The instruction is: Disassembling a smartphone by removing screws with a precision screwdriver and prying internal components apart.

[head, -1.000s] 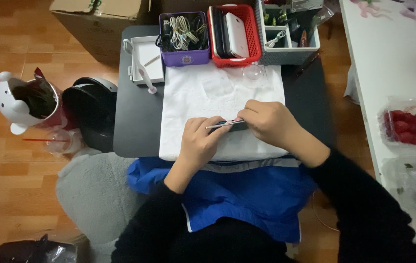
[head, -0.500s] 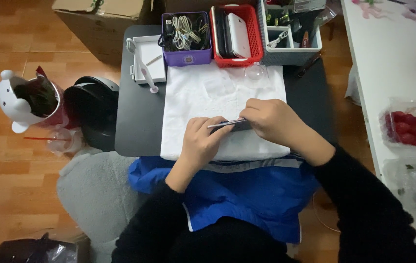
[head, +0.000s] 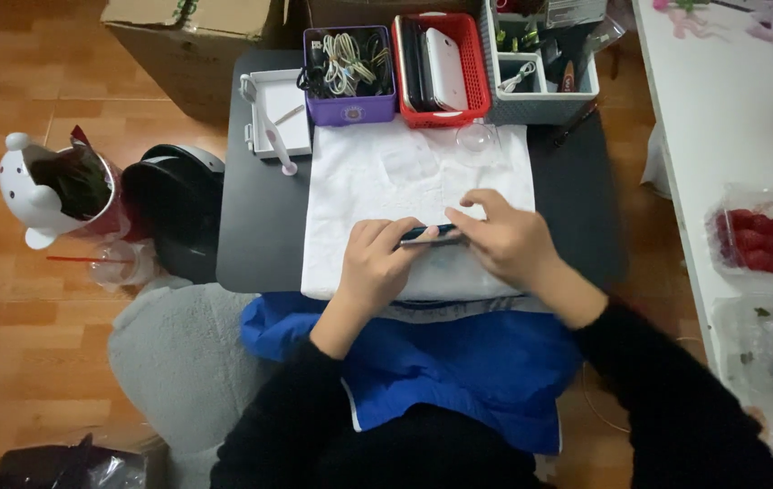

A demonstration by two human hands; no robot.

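Phone point(head: 430, 234) mostly hidden, both hands' grip

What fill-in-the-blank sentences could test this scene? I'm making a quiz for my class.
1. Both hands, left hand and right hand, hold a thin dark phone over a ____ cloth.
2. The basket with the cables is ____.
3. The basket beside it, with a white device, is ____.
4. The table top is ____.

Missing words: white; purple; red; black

Purple cable bin point(head: 348, 100), red basket point(head: 472, 72), strawberry punnet point(head: 760, 240).
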